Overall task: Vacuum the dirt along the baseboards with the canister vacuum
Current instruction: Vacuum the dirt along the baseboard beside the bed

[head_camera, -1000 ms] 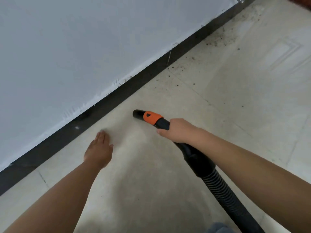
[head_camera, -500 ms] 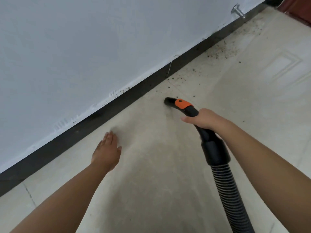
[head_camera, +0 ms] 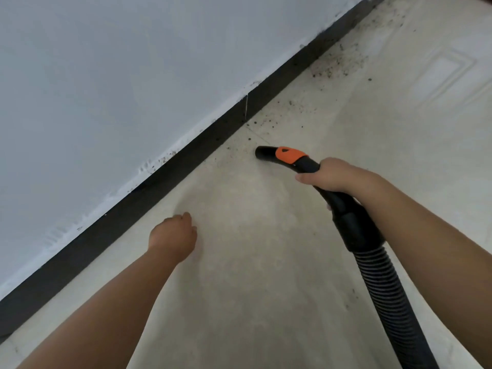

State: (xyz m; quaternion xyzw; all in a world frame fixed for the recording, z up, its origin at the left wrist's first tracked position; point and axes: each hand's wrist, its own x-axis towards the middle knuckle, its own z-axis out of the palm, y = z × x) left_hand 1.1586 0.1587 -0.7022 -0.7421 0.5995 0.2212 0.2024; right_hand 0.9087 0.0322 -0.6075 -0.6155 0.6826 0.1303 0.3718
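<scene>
My right hand [head_camera: 335, 174] grips the black vacuum handle just behind its orange collar [head_camera: 290, 155]. The open black nozzle tip [head_camera: 262, 152] points left, low over the pale tile floor, a short way from the black baseboard [head_camera: 186, 158]. Dark dirt specks [head_camera: 269, 123] lie just beyond the tip, and a denser patch of dirt [head_camera: 335, 63] lies farther along the baseboard. The ribbed black hose [head_camera: 394, 302] trails toward the bottom right. My left hand [head_camera: 174, 234] rests on the floor near the baseboard with its fingers curled under, holding nothing.
A white wall [head_camera: 119, 75] rises above the baseboard and fills the upper left. A few dirt specks [head_camera: 350, 298] lie on the tile beside the hose. The canister itself is out of view.
The nozzle has moved along the baseboard toward the dirt specks, with my right hand on the handle. My left hand's fingers, flat on the floor before, have curled in.
</scene>
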